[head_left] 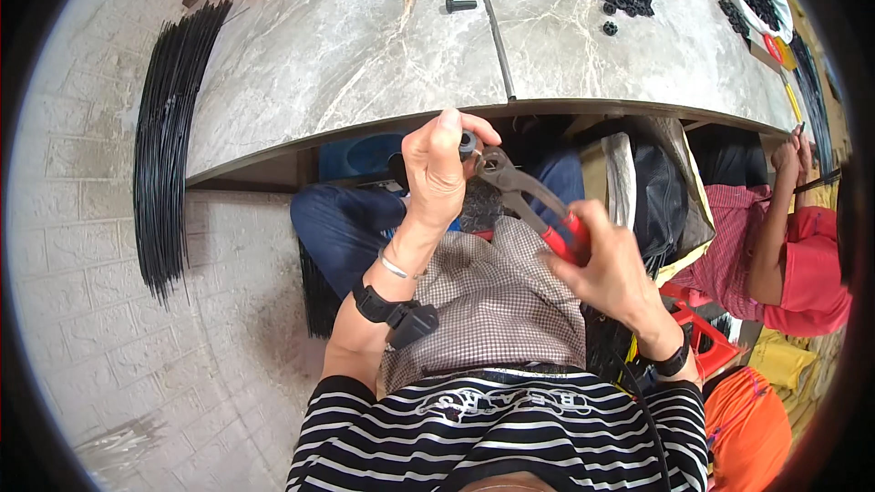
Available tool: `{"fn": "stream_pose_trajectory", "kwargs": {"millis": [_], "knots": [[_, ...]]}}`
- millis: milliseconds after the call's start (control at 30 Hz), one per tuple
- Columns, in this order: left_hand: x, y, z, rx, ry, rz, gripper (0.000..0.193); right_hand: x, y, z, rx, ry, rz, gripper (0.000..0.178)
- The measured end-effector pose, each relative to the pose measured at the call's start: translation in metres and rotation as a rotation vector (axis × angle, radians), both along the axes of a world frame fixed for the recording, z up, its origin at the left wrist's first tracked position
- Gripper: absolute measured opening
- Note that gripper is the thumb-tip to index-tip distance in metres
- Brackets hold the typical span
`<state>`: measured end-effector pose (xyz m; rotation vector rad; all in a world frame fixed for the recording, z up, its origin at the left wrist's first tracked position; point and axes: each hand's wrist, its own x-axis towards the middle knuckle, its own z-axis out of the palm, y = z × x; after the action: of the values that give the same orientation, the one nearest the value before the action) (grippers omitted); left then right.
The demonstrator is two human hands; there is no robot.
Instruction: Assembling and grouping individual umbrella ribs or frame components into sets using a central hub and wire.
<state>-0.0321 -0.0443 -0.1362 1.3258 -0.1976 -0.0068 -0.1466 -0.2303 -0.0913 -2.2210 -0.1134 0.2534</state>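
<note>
Red-handled pliers, one pair, gripped by the right hand; beside their head, the left hand pinches one black cap.

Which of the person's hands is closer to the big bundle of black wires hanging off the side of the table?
Left. The left hand pinches a small black part just below the table edge, nearer the black wire bundle. The right hand grips the red-handled pliers farther away.
</note>
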Motion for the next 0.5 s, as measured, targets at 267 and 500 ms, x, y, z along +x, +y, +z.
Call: {"fn": "stream_pose_trajectory", "kwargs": {"millis": [267,500], "knots": [[-0.005,0.003,0.015,0.026,-0.022,-0.035,0.057,0.005,-0.011,0.017,0.727,0.61,0.076,0.039],[-0.003,-0.002,0.013,-0.029,0.043,-0.082,0.068,-0.006,-0.009,-0.006,1.335,0.883,0.084,0.042]]}}
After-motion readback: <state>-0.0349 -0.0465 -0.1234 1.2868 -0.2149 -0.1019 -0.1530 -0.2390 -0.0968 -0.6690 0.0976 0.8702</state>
